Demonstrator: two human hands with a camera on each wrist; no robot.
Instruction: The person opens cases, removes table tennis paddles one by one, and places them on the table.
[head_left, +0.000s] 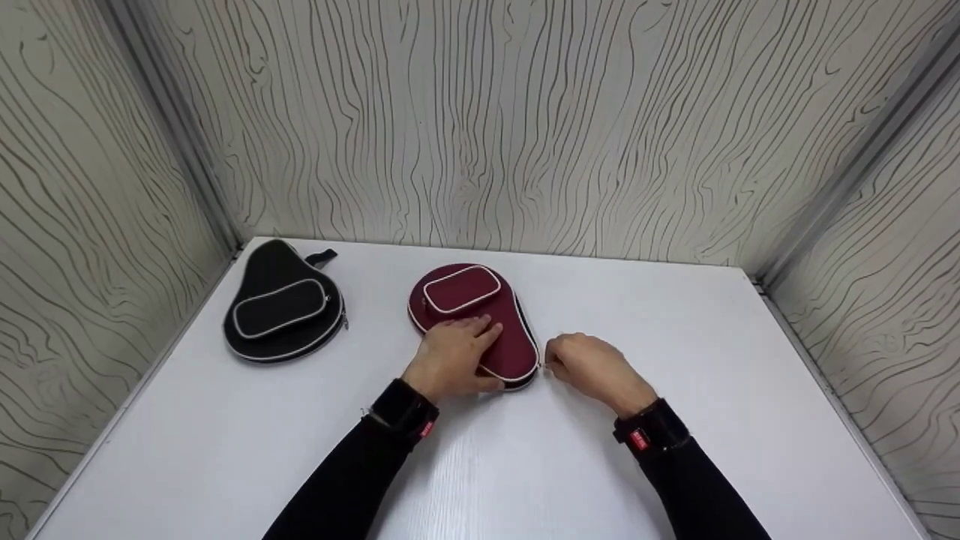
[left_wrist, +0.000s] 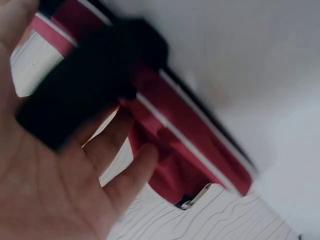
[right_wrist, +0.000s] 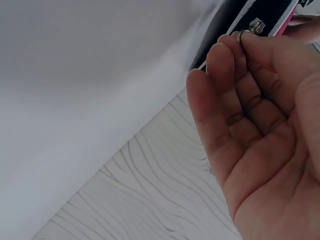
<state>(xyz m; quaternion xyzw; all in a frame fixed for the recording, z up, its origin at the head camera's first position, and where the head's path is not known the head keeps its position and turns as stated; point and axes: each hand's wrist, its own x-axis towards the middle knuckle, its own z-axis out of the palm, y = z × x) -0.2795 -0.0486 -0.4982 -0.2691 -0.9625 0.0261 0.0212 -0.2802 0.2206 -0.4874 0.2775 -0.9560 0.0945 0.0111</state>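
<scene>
A dark red table tennis bat case (head_left: 516, 341) with white piping and a small front pocket lies flat at mid-table. My left hand (head_left: 454, 358) rests on its lower left part, fingers spread across the top and thumb by the narrow end. In the left wrist view, the case's side (left_wrist: 200, 135) shows beyond the palm, partly covered by a blurred dark shape. At the narrow end's right edge, my right hand (head_left: 596, 371) pinches the ring-shaped zipper pull (right_wrist: 241, 42) between thumb and forefinger. The metal slider (right_wrist: 257, 27) sits on the dark zipper band.
A black bat case (head_left: 262, 270) with pale piping, a pocket and a wrist loop (head_left: 321, 257) lies at the back left of the white table (head_left: 712, 360). Wood-patterned panels (head_left: 480, 135) enclose the table at the back and both sides.
</scene>
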